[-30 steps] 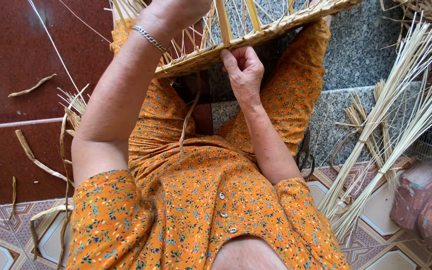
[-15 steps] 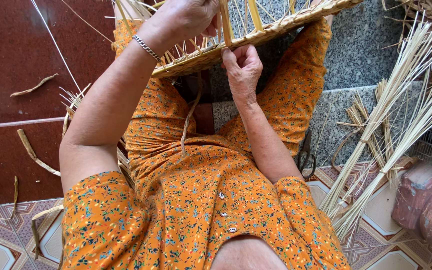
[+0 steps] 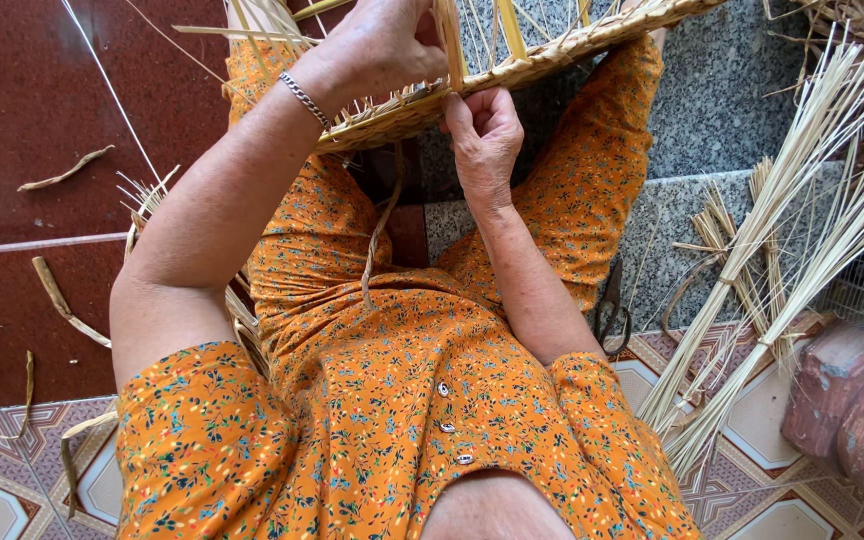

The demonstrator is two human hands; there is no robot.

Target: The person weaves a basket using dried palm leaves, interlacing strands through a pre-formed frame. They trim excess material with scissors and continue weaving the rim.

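Light, stiff but springy pale woven straw basket rim (image 3: pixel 512 75): left hand (image 3: pixel 377 50) clamped over an upright stake, right hand (image 3: pixel 485 135) pinching beneath; best held at its rim

woven basket (image 3: pixel 512 75): cut off by the top edge; only its near rim and a few upright strips show.
left hand (image 3: pixel 377 45): fingertips run past the top edge.
right hand (image 3: pixel 484 135): fingertips hidden under the rim.
reed bundle (image 3: pixel 782 250): far ends leave at the right.
brown pot (image 3: pixel 852 400): cut by the right edge.
scissors (image 3: pixel 612 315): half hidden behind the right arm.
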